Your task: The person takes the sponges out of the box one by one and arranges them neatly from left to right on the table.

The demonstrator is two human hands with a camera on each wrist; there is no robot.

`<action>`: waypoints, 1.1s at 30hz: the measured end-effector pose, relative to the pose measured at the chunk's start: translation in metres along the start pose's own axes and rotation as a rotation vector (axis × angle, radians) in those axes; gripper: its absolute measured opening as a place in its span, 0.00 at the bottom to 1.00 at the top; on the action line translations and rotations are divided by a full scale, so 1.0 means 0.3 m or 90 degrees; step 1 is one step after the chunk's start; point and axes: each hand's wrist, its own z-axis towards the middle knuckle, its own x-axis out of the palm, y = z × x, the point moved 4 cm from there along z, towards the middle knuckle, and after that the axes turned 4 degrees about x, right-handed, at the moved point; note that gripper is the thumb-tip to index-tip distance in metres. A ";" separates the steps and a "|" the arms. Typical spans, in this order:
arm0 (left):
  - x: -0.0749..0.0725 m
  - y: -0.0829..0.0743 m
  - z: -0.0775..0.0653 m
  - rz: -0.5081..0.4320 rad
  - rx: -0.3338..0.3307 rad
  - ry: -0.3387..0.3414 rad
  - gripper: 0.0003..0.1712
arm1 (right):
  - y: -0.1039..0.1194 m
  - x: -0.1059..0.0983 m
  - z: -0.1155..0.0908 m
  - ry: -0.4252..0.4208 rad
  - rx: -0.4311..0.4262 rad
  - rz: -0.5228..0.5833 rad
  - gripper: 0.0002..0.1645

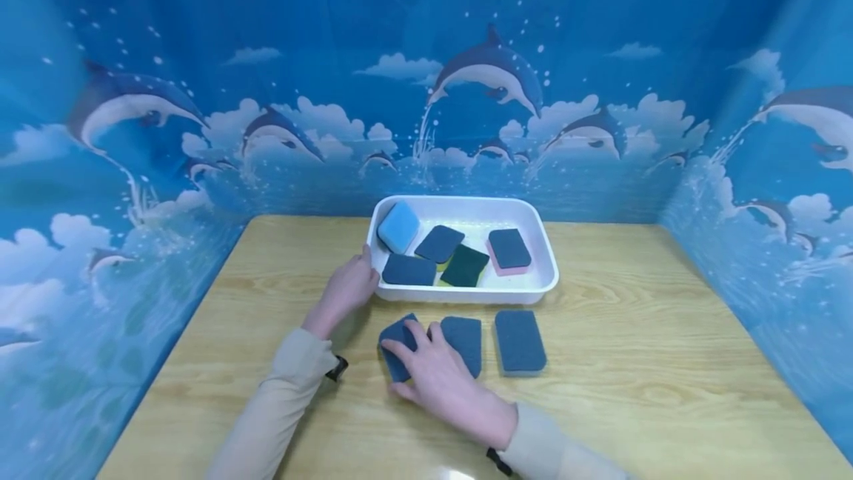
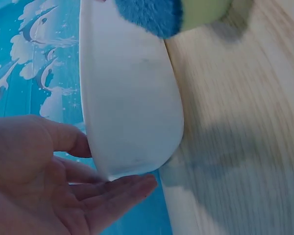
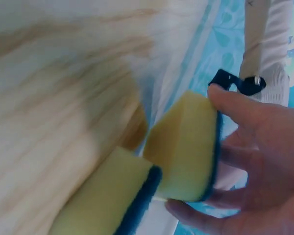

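My left hand (image 1: 349,287) holds the left end of a white tray (image 1: 466,295); in the left wrist view the thumb is at its rim and the fingers lie along the outer wall. My right hand (image 1: 441,380) reaches over a yellow sponge (image 3: 191,147) with a dark scouring face, thumb and fingers at its edges. That sponge sits askew in front of the tray. Beside it, partly behind the hand, is a second dark-topped yellow sponge (image 1: 469,339). A third sponge (image 1: 520,341) with a pale base lies farther right, dark side up.
Inside the tray are several sponges: a light blue one (image 1: 398,227) tilted at the left wall, a green-topped one (image 1: 465,266), a pink-based one (image 1: 509,249) at the right, and dark-topped ones. Behind the wooden table (image 1: 666,332) hangs a dolphin-print curtain (image 1: 373,35).
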 end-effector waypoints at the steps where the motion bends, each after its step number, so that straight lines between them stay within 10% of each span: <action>1: -0.002 -0.004 0.002 0.004 -0.007 0.011 0.36 | 0.007 -0.003 0.003 -0.013 -0.003 -0.002 0.36; 11: 0.004 -0.011 0.012 -0.005 -0.091 0.057 0.40 | 0.055 0.037 -0.019 0.058 0.003 -0.044 0.37; 33: 0.025 -0.021 0.004 0.002 -0.072 0.008 0.40 | -0.119 0.022 -0.028 -0.016 0.041 -0.113 0.38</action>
